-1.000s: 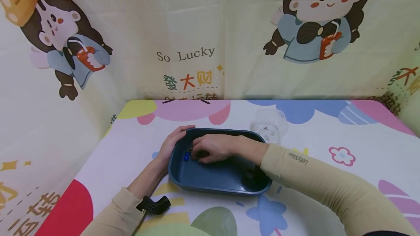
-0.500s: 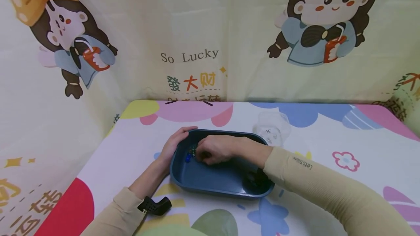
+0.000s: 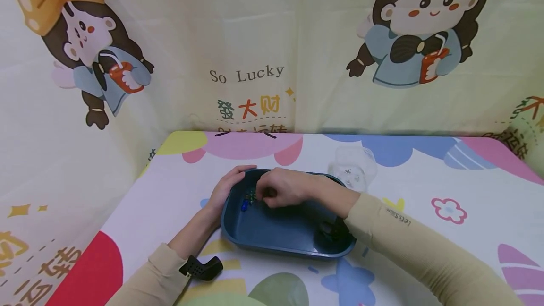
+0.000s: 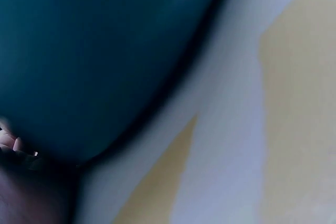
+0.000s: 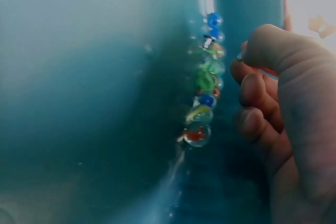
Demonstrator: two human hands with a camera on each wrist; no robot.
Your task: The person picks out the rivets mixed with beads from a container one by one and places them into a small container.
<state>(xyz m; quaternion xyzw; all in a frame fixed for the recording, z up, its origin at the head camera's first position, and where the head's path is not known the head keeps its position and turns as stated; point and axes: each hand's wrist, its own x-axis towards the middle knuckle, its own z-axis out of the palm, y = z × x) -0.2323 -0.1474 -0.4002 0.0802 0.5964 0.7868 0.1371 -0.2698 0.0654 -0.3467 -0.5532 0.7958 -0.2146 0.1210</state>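
A dark blue plastic basin (image 3: 289, 244) stands on the table. My left hand (image 3: 227, 190) holds its far left corner, with the thumb at the rim and the fingers along the outside. Inside, near the left end, lie several glass marbles (image 3: 245, 203); in the right wrist view a line of marbles (image 5: 206, 81) in blue, green, clear and red runs along the wall's foot. My right hand (image 3: 286, 187) is above the basin's floor beside them. Its thumb and forefinger pinch a small glassy marble (image 5: 240, 56), mostly hidden; the other fingers are curled.
Behind the basin's right end stands a clear plastic container (image 3: 350, 176) with a few small pieces in it, a transparent round shape beside it. A patterned cloth (image 3: 403, 230) covers the table. A printed curtain (image 3: 250, 37) hangs at the back.
My right hand has drawn back from the marbles, rising and moving a little to the right, with the fingertips together. The left hand keeps its place on the basin. The head view has shifted slightly.
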